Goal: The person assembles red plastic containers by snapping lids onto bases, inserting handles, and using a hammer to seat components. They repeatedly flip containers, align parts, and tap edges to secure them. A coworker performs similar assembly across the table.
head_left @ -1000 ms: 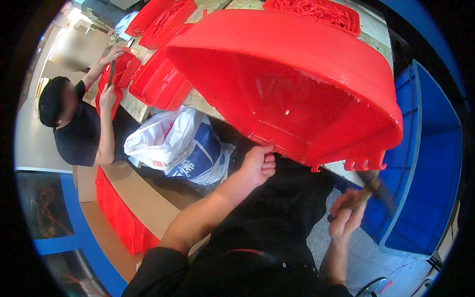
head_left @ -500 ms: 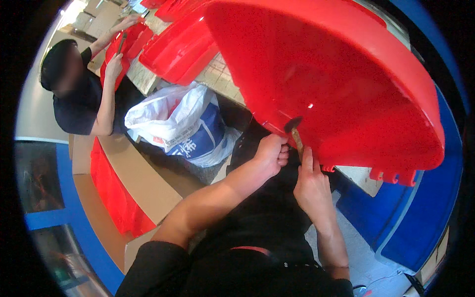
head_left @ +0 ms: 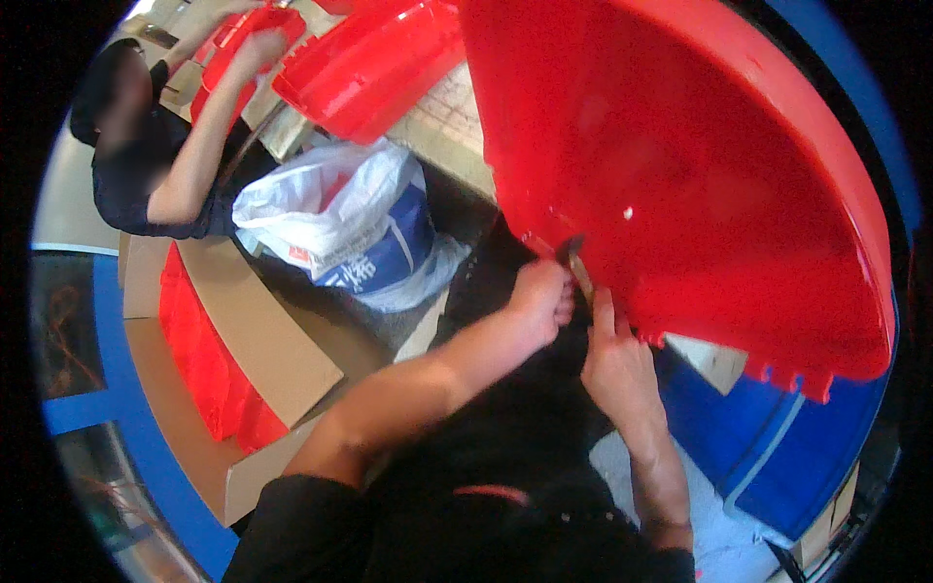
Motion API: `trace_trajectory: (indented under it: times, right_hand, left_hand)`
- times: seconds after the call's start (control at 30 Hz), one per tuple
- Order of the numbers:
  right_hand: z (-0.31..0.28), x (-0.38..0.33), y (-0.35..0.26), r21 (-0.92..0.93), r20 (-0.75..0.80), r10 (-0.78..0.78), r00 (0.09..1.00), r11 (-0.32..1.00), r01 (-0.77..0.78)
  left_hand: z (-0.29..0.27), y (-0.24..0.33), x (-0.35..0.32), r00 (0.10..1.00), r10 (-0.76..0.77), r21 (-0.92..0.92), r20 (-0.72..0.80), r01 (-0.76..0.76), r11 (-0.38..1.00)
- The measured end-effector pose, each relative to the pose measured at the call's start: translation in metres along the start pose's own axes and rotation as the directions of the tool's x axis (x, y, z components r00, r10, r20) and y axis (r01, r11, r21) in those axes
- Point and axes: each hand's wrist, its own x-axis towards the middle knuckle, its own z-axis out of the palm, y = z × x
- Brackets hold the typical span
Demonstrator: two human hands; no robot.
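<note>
A large curved red plastic panel (head_left: 700, 194) fills the right half of the view, its hinge-like tabs at the lower right. My left hand (head_left: 542, 301) is closed at the panel's near corner, fingers curled on its edge. In my right hand (head_left: 617, 355) is a tool with a wooden handle and dark curved head (head_left: 573, 255), forefinger stretched along the handle. The tool's head lies against the panel's inner side, close by my left fingers. Exactly what its tip touches is too small to tell.
At the upper left a co-worker (head_left: 141, 146) handles another red part (head_left: 243, 44). A red plastic part (head_left: 374, 73) lies on the worktable (head_left: 452, 112). A white and blue sack (head_left: 355, 228) stands before me, left of it a cardboard box (head_left: 272, 330) with red pieces (head_left: 209, 350).
The panel's right side has dropped lower and its left edge has shifted right. My hands and the tool stay close together at its corner. The co-worker's near hand has moved up.
</note>
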Motion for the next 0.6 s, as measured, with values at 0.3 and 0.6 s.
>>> trace_trajectory:
  times: [0.3,0.6]
  right_hand:
    - [-0.078,-0.090,0.032,0.626,-0.426,0.116,0.897,0.754,0.200]
    - [-0.069,0.006,0.167,-0.082,-0.435,0.604,0.668,0.712,-0.698]
  left_hand:
    - [-0.021,0.021,-0.003,0.988,-0.122,0.145,0.091,0.108,0.983]
    - [-0.031,0.016,-0.034,0.985,-0.019,0.050,0.172,0.011,0.999]
